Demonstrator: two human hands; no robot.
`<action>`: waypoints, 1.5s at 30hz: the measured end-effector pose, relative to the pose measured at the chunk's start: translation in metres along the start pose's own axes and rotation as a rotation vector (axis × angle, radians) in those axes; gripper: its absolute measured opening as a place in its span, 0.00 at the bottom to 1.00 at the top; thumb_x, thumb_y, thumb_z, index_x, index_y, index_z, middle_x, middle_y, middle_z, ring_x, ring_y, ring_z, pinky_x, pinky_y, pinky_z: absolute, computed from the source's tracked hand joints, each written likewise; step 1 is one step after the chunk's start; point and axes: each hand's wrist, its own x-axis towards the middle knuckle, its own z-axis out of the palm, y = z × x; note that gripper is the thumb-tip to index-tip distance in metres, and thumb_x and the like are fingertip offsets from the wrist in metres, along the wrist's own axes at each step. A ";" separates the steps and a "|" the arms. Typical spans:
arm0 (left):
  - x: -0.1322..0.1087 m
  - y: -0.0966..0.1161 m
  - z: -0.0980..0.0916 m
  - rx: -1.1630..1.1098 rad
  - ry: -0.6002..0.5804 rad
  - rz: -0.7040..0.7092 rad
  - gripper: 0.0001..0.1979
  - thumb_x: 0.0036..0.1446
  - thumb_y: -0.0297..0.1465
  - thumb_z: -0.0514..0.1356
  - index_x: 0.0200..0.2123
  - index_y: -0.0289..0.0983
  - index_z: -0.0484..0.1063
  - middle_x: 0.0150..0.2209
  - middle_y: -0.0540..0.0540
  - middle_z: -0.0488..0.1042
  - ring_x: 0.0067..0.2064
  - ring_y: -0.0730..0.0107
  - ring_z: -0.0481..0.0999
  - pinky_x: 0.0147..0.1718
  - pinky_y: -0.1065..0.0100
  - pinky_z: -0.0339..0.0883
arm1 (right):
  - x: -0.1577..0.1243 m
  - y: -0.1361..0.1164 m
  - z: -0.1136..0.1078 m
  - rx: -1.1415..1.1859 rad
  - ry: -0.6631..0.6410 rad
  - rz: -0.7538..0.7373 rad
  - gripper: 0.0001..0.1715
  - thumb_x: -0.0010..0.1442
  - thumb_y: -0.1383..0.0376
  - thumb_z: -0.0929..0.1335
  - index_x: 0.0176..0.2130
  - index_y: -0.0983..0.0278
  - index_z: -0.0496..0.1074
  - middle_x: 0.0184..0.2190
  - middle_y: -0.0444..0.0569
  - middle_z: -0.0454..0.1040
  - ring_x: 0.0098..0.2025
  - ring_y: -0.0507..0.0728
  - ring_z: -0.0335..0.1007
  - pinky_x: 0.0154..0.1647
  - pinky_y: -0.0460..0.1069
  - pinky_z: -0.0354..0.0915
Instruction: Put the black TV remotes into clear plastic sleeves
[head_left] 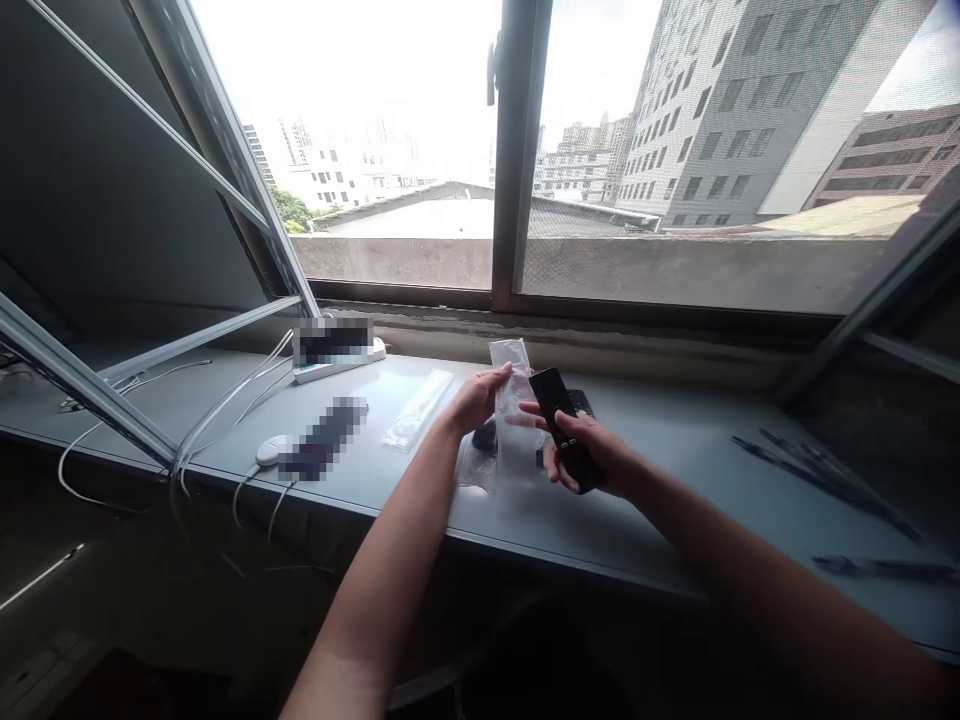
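Desk, left hand pinched on one clear plastic sleeve, right hand clamped around one black remote, second sleeve flat nearby.

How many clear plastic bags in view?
2: an upright bag in the left hand, a flat bag on the desk to its left. Clear plastic under that hand may be a third.

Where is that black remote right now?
In the head view, the black remote sits in the right hand, just right of centre above the grey desk by the window, next to the clear plastic bag pinched in the left hand.
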 end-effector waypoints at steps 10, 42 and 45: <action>-0.001 0.000 0.002 0.024 -0.059 -0.007 0.21 0.66 0.42 0.70 0.49 0.29 0.85 0.49 0.30 0.86 0.50 0.48 0.88 0.54 0.56 0.79 | -0.006 0.003 0.004 -0.209 -0.215 0.155 0.49 0.71 0.42 0.73 0.75 0.70 0.65 0.31 0.54 0.85 0.19 0.53 0.73 0.21 0.45 0.66; 0.012 0.004 -0.017 -0.110 0.340 0.152 0.14 0.69 0.37 0.66 0.44 0.30 0.83 0.48 0.30 0.86 0.45 0.54 0.88 0.51 0.58 0.77 | -0.010 -0.008 0.021 -0.376 -0.460 0.293 0.39 0.68 0.46 0.76 0.69 0.62 0.77 0.25 0.44 0.80 0.24 0.56 0.78 0.25 0.46 0.70; 0.010 0.006 -0.016 -0.122 0.317 0.092 0.19 0.68 0.43 0.67 0.49 0.32 0.82 0.51 0.31 0.86 0.48 0.52 0.88 0.46 0.60 0.79 | -0.010 -0.005 0.018 -0.372 -0.395 0.273 0.40 0.67 0.45 0.77 0.69 0.62 0.77 0.26 0.45 0.81 0.24 0.56 0.78 0.26 0.46 0.72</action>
